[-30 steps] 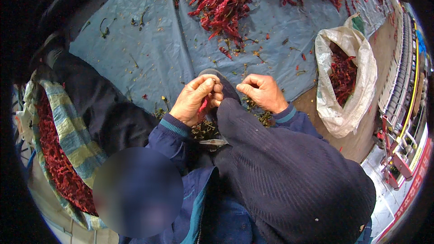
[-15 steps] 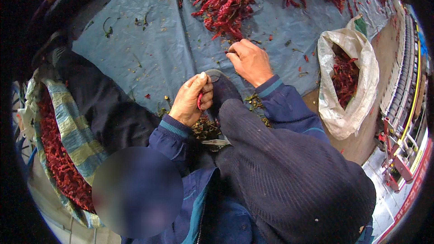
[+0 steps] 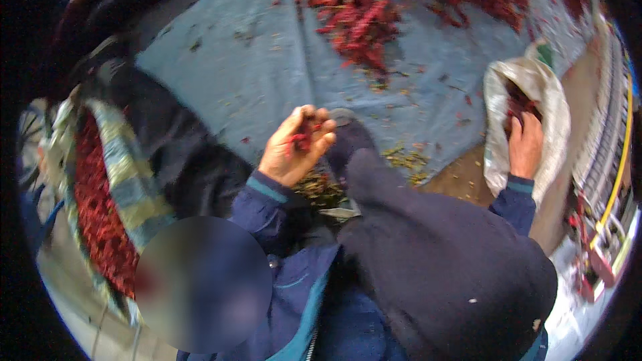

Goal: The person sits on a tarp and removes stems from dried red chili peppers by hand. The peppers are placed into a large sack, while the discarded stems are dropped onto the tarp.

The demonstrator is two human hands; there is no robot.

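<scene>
Dried red chilies [image 3: 301, 142] rest in the curled fingers of my left hand [image 3: 287, 157], which is raised over my lap. My right hand [image 3: 526, 144] reaches into the mouth of a white woven sack [image 3: 496, 157] on the right. Dark red chilies [image 3: 518, 101] lie inside that sack, right by my fingertips. Blur and the sack's contents hide whether those fingers hold anything. A large heap of dried red chilies [image 3: 354, 20] lies at the far side of the blue sheet [image 3: 227, 53].
A checked sack [image 3: 127, 160] full of red chilies [image 3: 100, 207] stands at my left. Stem scraps [image 3: 409, 160] are scattered on the sheet and between my legs. Machinery with a yellow bar [image 3: 618, 180] runs along the far right. My covered knee [image 3: 428, 247] fills the lower middle.
My right hand has moved from the edge of the chili heap to the white sack on the right. My left hand has turned and loosened somewhat, showing the chilies in it. The view has shifted slightly.
</scene>
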